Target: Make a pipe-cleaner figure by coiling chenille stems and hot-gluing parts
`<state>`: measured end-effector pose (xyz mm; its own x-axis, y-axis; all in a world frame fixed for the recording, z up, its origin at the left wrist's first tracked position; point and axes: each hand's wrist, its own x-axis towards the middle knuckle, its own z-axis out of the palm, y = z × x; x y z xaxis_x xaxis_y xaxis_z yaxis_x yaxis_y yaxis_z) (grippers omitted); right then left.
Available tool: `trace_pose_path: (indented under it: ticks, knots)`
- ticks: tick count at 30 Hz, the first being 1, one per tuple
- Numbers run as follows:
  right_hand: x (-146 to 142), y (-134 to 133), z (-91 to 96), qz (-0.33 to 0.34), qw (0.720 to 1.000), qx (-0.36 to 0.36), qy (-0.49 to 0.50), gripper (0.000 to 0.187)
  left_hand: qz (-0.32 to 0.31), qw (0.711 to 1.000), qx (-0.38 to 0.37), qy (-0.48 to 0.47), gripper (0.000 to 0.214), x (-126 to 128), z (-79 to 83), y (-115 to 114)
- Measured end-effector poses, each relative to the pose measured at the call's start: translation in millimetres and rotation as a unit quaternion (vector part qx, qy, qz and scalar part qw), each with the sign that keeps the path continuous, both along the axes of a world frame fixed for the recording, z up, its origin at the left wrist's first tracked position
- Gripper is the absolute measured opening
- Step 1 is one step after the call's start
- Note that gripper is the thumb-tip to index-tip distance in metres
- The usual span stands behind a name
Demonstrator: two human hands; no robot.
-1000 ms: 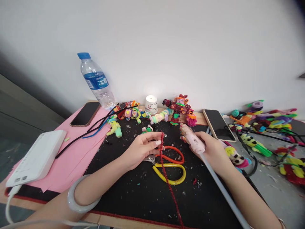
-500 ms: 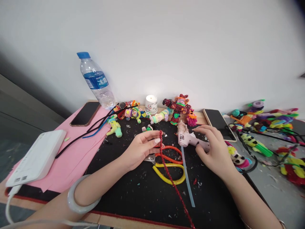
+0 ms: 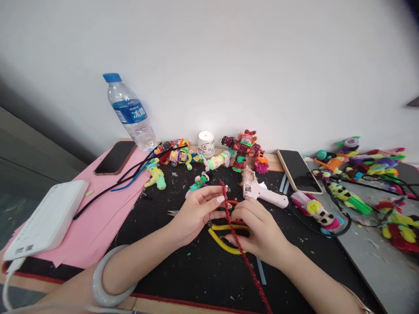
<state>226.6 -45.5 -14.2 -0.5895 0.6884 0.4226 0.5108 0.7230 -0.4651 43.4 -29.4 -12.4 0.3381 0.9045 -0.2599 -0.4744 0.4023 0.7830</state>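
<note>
A red glittery pipe cleaner hangs from my left hand, its upper end pinched between thumb and fingers. The strip slants down and right past the bottom edge of the view. My right hand is behind the strip, over the scissors with orange and yellow handles. Its fingers curve above the orange handle and its thumb is by the yellow one, with a gap between; whether it touches them I cannot tell. Beyond it, the pale pink glue gun lies on the black mat.
A paper cup, a red pipe-cleaner figure and other colourful figures line the wall. On the left are a water bottle, a dark phone, pink paper and a white power bank. Another phone lies right.
My right hand has left the glue gun's handle and moved left and down to the scissors. My left hand keeps its pinch on the pipe cleaner.
</note>
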Motion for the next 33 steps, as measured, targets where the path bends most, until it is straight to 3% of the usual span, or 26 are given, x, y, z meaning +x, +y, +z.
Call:
trace_pose_path:
  ticks: [4, 11, 16, 33]
  knots:
    - [-0.8, -0.8, 1.3, -0.001, 1.0, 0.015, 0.023, 0.007, -0.002, 1.0, 0.007, 0.004, 0.019, 2.3, 0.5, -1.7]
    - [-1.1, -2.6, 3.6, -0.004, 0.997, 0.023, 0.078, 0.019, -0.004, 1.0, 0.012, 0.021, 0.02, 2.3, 0.6, -2.2]
    - [0.6, -1.0, 2.5, 0.001, 0.994, 0.009, 0.111, 0.019, -0.04, 0.999, 0.009, 0.035, 0.022, 2.4, -0.8, -1.2]
    - [4.6, -0.8, -3.7, -0.033, 0.975, -0.137, 0.172, 0.015, -0.076, 0.993, 0.054, 0.073, 0.019, -2.0, -5.2, -1.1]
